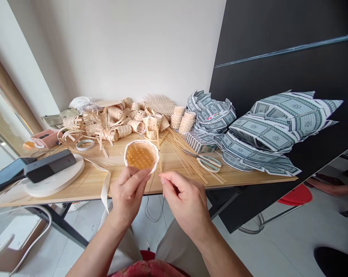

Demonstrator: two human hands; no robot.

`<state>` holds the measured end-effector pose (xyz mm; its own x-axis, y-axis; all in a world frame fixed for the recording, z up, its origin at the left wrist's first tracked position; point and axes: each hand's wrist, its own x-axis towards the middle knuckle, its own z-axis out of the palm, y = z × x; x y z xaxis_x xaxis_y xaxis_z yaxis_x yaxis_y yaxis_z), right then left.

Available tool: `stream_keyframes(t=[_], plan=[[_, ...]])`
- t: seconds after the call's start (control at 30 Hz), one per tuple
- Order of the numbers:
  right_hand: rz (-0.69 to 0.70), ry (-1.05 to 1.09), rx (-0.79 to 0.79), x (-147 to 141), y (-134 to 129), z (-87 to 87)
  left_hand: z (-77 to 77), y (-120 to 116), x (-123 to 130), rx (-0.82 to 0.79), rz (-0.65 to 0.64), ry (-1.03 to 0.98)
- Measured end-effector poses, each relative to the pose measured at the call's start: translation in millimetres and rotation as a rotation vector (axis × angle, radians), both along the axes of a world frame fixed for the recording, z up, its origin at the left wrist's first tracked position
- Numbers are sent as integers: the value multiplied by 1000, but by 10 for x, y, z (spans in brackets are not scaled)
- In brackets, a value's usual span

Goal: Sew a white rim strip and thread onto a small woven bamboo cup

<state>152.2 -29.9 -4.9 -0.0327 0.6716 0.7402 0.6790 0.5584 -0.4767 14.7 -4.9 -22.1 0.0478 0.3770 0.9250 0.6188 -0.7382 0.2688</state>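
Observation:
My left hand grips the near rim of a small round woven basket, its thumb and fingers pressed together. White wrapping covers the basket's rim, and its amber-brown inside faces me. To the right of it, my right hand is closed in a pinch on a thin dark thread. The thread runs between the basket's edge and my fingertips, and a loop of it hangs below the table edge. Whether a needle is also in the pinch is too small to tell. A white ribbon strip hangs over the edge beside my left hand.
Light-handled scissors and loose bamboo strips lie on the wooden table. Several woven bamboo pieces are heaped behind. Folded card shapes pile up right. A black device rests on a white disc at left.

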Motion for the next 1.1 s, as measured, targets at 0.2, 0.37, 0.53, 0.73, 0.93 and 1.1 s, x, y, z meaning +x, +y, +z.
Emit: stream_keyframes(t=[0.2, 0.37, 0.53, 0.73, 0.93, 1.1], plan=[[-36, 32, 63, 0, 22, -102, -63, -43, 55, 47, 28, 143], [-49, 32, -6, 6, 32, -167, -121, -6, 63, 64, 30, 259], [79, 229, -269, 56, 41, -252, -150, 100, -27, 155, 104, 297], [78, 352, -337, 40, 65, -295, -197, 83, -9, 148, 94, 310], [115, 336, -379, 126, 83, -228, -203, 105, -27, 137, 80, 440], [-44, -27, -135, 245, 117, 37, -177, 158, -95, 155, 74, 572]])
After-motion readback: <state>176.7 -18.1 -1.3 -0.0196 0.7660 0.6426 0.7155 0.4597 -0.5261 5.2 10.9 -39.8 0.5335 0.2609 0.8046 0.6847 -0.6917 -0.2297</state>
